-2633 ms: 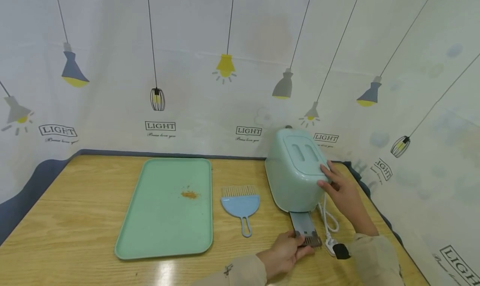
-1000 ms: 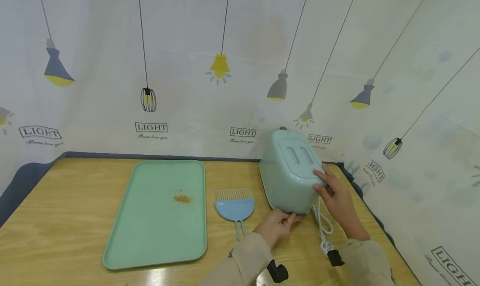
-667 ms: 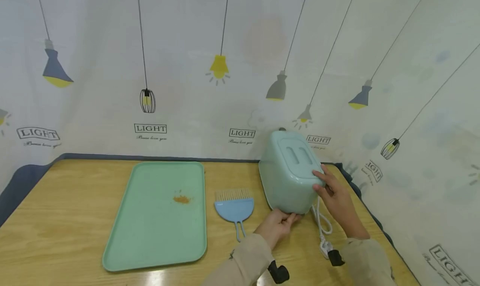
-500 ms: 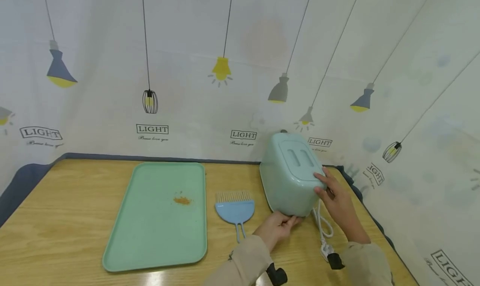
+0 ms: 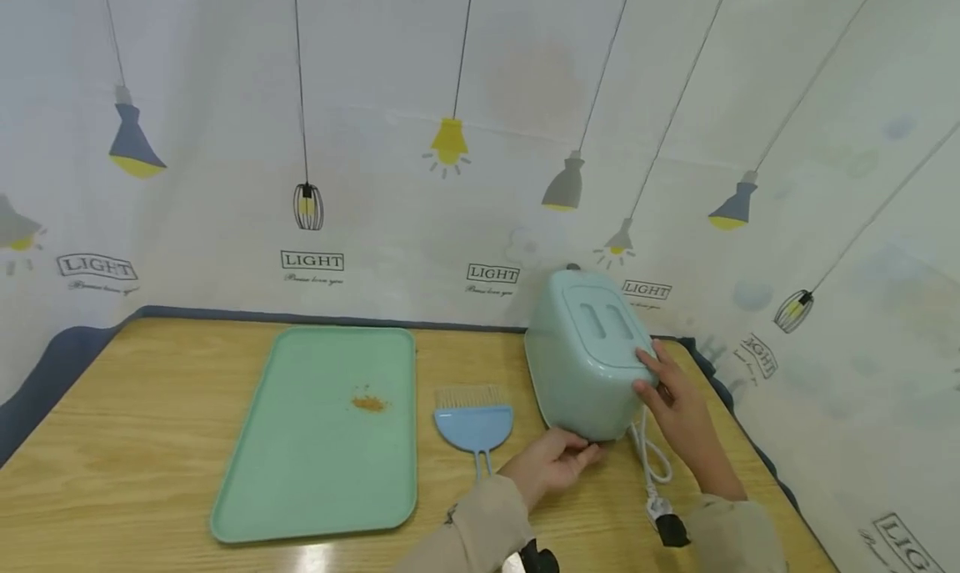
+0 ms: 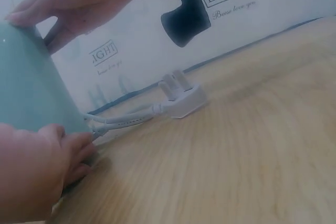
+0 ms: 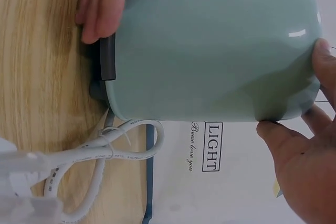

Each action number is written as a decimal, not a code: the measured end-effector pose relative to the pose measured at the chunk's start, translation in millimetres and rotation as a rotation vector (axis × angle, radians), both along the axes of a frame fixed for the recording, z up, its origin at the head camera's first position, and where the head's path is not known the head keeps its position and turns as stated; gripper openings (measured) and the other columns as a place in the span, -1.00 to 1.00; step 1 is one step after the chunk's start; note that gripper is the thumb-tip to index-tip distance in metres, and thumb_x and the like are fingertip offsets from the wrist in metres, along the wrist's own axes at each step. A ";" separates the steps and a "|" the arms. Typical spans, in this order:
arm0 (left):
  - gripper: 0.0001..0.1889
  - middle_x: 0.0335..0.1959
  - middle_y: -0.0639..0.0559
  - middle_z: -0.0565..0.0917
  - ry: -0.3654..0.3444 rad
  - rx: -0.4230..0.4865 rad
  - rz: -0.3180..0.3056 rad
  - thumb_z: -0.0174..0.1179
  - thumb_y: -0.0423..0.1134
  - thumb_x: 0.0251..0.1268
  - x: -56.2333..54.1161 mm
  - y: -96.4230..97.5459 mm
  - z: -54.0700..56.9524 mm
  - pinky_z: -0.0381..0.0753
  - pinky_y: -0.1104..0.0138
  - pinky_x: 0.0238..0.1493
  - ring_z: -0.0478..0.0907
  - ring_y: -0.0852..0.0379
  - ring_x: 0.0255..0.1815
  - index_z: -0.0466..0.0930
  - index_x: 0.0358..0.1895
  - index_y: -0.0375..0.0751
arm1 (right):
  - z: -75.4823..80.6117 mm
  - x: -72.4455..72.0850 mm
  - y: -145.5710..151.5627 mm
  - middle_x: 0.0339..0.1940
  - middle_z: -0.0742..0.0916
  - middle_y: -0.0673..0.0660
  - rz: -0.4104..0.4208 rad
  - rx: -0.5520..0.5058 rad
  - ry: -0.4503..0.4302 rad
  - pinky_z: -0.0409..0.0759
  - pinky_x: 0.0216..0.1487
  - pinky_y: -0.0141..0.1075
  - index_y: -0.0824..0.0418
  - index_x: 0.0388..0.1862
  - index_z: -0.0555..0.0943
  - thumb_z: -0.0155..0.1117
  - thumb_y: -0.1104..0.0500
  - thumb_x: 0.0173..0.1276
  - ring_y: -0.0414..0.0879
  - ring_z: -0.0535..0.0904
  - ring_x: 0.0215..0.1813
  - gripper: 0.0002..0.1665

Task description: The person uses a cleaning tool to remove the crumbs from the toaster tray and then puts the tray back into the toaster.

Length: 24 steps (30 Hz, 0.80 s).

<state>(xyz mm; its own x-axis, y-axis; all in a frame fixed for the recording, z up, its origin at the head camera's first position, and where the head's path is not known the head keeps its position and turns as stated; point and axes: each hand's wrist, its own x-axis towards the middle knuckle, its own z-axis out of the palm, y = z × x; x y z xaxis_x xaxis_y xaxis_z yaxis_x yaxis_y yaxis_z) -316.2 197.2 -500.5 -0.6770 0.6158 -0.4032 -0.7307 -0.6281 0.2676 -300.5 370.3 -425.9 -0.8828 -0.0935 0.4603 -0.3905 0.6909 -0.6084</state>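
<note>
A pale mint toaster (image 5: 592, 373), its two slots covered by a matching lid, stands at the back right of the table. My right hand (image 5: 678, 419) grips its near right top corner, thumb and fingers spread around the edge. My left hand (image 5: 551, 464) touches the toaster's bottom front edge. In the right wrist view, the left fingers (image 7: 105, 9) lie against the dark end of the crumb tray (image 7: 107, 59), level with the toaster's base. The rest of the crumb tray is hidden beneath the toaster.
A white power cord (image 5: 651, 456) with a plug (image 5: 658, 506) lies right of the toaster. Left of it are a blue-handled brush (image 5: 474, 423) and a green serving tray (image 5: 318, 448) bearing brown crumbs (image 5: 369, 404). A printed cloth backdrop (image 5: 390, 181) rises behind.
The crumb tray, sticking out toward me earlier, has slid in under the toaster, pushed by the left hand. Lately the left fingers have loosened slightly at the edge. The right hand keeps its hold.
</note>
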 end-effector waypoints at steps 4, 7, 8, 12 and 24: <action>-0.50 0.39 -0.67 -0.01 0.057 -0.047 -0.062 -0.34 -0.57 0.41 4.3 -5.4 6.2 0.19 0.38 0.42 -0.02 -0.26 0.50 -0.18 0.33 -0.81 | 0.8 -0.2 2.6 0.53 0.08 0.45 0.027 -0.008 -0.033 0.15 0.09 -0.89 0.28 0.45 0.26 0.12 0.28 0.43 0.50 0.13 0.42 -0.37; -0.52 0.39 -0.64 0.04 0.081 -0.041 -0.075 -0.33 -0.55 0.43 7.4 -8.7 12.3 0.24 0.38 0.38 0.02 -0.27 0.48 -0.10 0.32 -0.81 | 3.0 0.0 3.5 0.55 0.01 0.43 0.036 -0.024 -0.071 0.13 0.11 -0.86 0.26 0.50 0.17 0.09 0.26 0.46 0.48 0.02 0.47 -0.32; -0.52 0.38 -0.64 0.05 0.085 -0.035 -0.075 -0.32 -0.55 0.43 8.8 -10.1 15.1 0.26 0.38 0.36 0.02 -0.28 0.48 -0.10 0.32 -0.81 | 4.4 0.9 3.1 0.55 -0.02 0.43 0.032 -0.029 -0.095 0.20 0.21 -0.77 0.25 0.52 0.13 0.08 0.24 0.47 0.45 -0.02 0.49 -0.30; -0.53 0.38 -0.60 0.11 0.105 -0.055 -0.072 -0.28 -0.52 0.45 15.6 -17.2 28.5 0.36 0.38 0.31 0.10 -0.29 0.45 -0.02 0.32 -0.76 | 11.0 3.2 0.4 0.57 -0.07 0.39 -0.008 -0.046 -0.196 0.24 0.47 0.00 0.16 0.58 -0.04 0.04 0.13 0.51 0.41 -0.12 0.53 -0.22; -0.48 0.42 -0.47 0.19 0.133 -0.003 -0.075 -0.18 -0.48 0.46 14.9 -46.5 78.9 0.52 0.49 0.17 0.24 -0.14 0.45 0.05 0.43 -0.52 | 49.1 7.6 -13.1 0.60 -0.03 0.26 -0.151 -0.155 -0.203 0.21 0.33 0.31 0.00 0.60 -0.18 -0.15 -0.03 0.58 0.36 0.02 0.52 -0.24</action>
<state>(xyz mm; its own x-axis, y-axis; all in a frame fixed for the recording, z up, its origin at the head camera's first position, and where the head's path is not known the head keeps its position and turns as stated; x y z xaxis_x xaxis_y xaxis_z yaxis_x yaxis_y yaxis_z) -301.3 150.8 -421.6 -0.6771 0.6652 -0.3146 -0.7331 -0.5725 0.3672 -292.9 357.2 -376.7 -0.9569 0.1039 0.2711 -0.1494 0.6247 -0.7665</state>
